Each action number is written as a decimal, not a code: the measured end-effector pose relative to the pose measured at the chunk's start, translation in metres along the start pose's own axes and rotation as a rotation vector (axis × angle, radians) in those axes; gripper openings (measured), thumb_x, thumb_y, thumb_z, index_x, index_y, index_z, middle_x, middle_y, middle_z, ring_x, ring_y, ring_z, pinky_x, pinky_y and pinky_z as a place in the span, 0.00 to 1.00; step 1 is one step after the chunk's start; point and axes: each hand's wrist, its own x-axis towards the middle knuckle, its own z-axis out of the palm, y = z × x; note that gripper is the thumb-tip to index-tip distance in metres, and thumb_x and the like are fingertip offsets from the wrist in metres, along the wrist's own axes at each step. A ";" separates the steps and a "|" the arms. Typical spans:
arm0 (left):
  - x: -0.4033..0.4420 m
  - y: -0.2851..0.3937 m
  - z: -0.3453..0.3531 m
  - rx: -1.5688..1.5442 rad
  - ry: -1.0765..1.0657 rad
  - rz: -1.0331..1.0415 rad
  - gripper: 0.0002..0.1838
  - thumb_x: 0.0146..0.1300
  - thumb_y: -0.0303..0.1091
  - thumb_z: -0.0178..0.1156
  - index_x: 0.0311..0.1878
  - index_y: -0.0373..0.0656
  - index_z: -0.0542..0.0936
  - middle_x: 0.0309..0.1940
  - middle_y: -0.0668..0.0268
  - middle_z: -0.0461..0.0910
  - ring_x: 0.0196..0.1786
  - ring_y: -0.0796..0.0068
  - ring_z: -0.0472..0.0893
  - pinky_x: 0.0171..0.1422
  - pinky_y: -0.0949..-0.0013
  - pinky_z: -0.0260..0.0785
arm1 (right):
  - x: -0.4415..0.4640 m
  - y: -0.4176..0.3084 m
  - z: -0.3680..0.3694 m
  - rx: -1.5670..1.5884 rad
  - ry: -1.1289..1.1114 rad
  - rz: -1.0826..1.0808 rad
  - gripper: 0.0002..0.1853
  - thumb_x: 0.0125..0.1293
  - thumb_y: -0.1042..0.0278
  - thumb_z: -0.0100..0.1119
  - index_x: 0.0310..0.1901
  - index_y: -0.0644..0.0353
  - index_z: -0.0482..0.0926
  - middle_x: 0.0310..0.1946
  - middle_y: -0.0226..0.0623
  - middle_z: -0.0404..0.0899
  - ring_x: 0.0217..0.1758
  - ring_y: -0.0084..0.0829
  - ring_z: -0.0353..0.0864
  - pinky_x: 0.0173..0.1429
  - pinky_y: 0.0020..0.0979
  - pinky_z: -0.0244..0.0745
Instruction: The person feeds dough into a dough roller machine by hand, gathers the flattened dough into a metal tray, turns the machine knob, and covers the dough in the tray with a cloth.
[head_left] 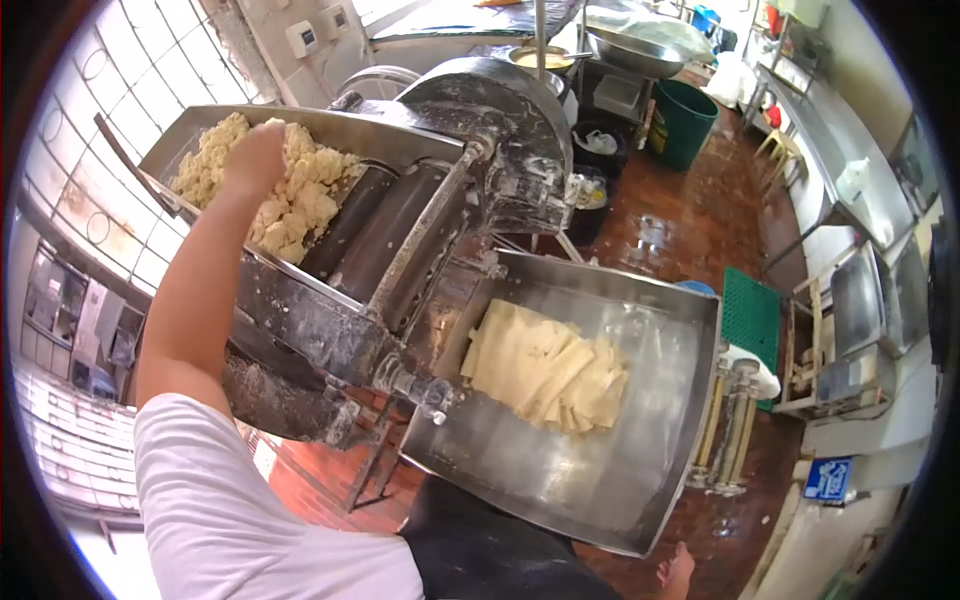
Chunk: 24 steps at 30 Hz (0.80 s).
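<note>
Left hand (pixel 258 158) at crumbly, pale-yellow dough (pixel 300 190) in the steel hopper (pixel 400 140).
Cannot tell its fingers' grip; right hand (pixel 678 572), fingers loosely open, near the silver metal tray (pixel 655 400).

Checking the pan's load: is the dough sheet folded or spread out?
Folded. The dough sheet lies in overlapping pleats, with stacked edges showing, inside the pan.

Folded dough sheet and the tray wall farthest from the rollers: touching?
Apart. The head view shows a strip of bare metal between the folded dough sheet and that tray wall.
</note>
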 end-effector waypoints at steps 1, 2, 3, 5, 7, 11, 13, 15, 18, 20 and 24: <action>0.003 -0.011 0.003 0.041 0.017 -0.019 0.11 0.62 0.30 0.46 0.45 0.43 0.75 0.41 0.53 0.79 0.48 0.53 0.78 0.49 0.53 0.71 | 0.002 -0.001 -0.005 -0.007 -0.001 -0.026 0.28 0.59 0.41 0.56 0.54 0.52 0.70 0.41 0.39 0.70 0.26 0.36 0.70 0.31 0.42 0.71; 0.005 -0.020 0.008 0.049 -0.013 -0.043 0.11 0.62 0.31 0.46 0.45 0.43 0.75 0.42 0.53 0.79 0.48 0.53 0.78 0.50 0.53 0.71 | 0.004 0.000 -0.011 -0.012 0.000 -0.050 0.27 0.59 0.42 0.56 0.53 0.53 0.70 0.40 0.39 0.70 0.25 0.36 0.70 0.31 0.42 0.71; 0.006 -0.029 0.012 0.057 -0.042 -0.065 0.11 0.63 0.31 0.46 0.46 0.44 0.75 0.43 0.54 0.78 0.49 0.54 0.78 0.50 0.53 0.71 | -0.001 -0.004 -0.012 -0.023 0.019 -0.067 0.27 0.59 0.42 0.56 0.52 0.53 0.71 0.39 0.39 0.70 0.24 0.36 0.70 0.30 0.41 0.71; 0.003 -0.042 0.016 0.032 -0.031 -0.137 0.12 0.64 0.34 0.45 0.47 0.44 0.74 0.45 0.54 0.78 0.49 0.54 0.78 0.52 0.53 0.70 | -0.007 -0.011 -0.010 -0.042 0.046 -0.103 0.26 0.59 0.42 0.57 0.50 0.53 0.71 0.37 0.38 0.71 0.24 0.35 0.70 0.28 0.41 0.70; -0.011 -0.048 0.021 -0.007 0.054 -0.187 0.12 0.65 0.34 0.44 0.46 0.44 0.75 0.45 0.55 0.78 0.49 0.53 0.78 0.52 0.54 0.70 | -0.015 -0.016 -0.008 -0.003 0.058 -0.091 0.24 0.60 0.44 0.56 0.49 0.54 0.71 0.35 0.37 0.71 0.23 0.35 0.71 0.27 0.39 0.70; -0.014 -0.065 0.034 -0.133 0.134 -0.197 0.13 0.64 0.36 0.45 0.46 0.42 0.75 0.45 0.53 0.78 0.47 0.52 0.78 0.51 0.52 0.69 | -0.065 -0.032 0.000 0.082 0.025 -0.052 0.19 0.66 0.48 0.54 0.36 0.60 0.75 0.16 0.30 0.65 0.14 0.28 0.62 0.21 0.28 0.63; -0.014 -0.058 0.006 -0.135 -0.029 -0.234 0.14 0.61 0.36 0.48 0.47 0.41 0.74 0.44 0.52 0.78 0.48 0.52 0.78 0.51 0.53 0.69 | -0.085 -0.031 0.000 0.028 0.025 0.008 0.19 0.66 0.49 0.53 0.32 0.59 0.73 0.15 0.30 0.63 0.13 0.29 0.61 0.21 0.28 0.64; -0.019 -0.048 -0.003 -0.084 -0.028 -0.173 0.16 0.59 0.36 0.52 0.49 0.41 0.74 0.45 0.52 0.77 0.50 0.53 0.77 0.53 0.53 0.68 | -0.087 -0.028 -0.007 -0.020 0.016 0.053 0.19 0.66 0.48 0.53 0.32 0.58 0.73 0.14 0.30 0.63 0.12 0.29 0.61 0.22 0.30 0.65; -0.025 -0.032 0.007 0.035 0.230 0.109 0.21 0.54 0.35 0.56 0.53 0.43 0.74 0.52 0.53 0.74 0.59 0.55 0.70 0.61 0.54 0.62 | -0.079 -0.015 -0.010 -0.053 0.015 0.071 0.20 0.65 0.47 0.54 0.38 0.60 0.76 0.15 0.31 0.64 0.14 0.30 0.63 0.24 0.35 0.67; -0.023 -0.004 0.024 -0.083 0.242 0.407 0.23 0.55 0.34 0.55 0.57 0.44 0.72 0.61 0.58 0.66 0.68 0.58 0.61 0.70 0.55 0.52 | -0.079 -0.011 -0.003 -0.055 0.077 0.060 0.21 0.65 0.47 0.54 0.43 0.60 0.77 0.17 0.31 0.65 0.15 0.30 0.64 0.24 0.37 0.66; -0.007 0.040 0.054 0.135 -0.033 0.500 0.23 0.57 0.33 0.55 0.59 0.48 0.72 0.60 0.59 0.67 0.67 0.59 0.63 0.72 0.56 0.51 | -0.084 -0.041 0.011 -0.147 0.072 0.027 0.23 0.64 0.47 0.55 0.50 0.59 0.76 0.22 0.31 0.69 0.17 0.29 0.65 0.20 0.34 0.63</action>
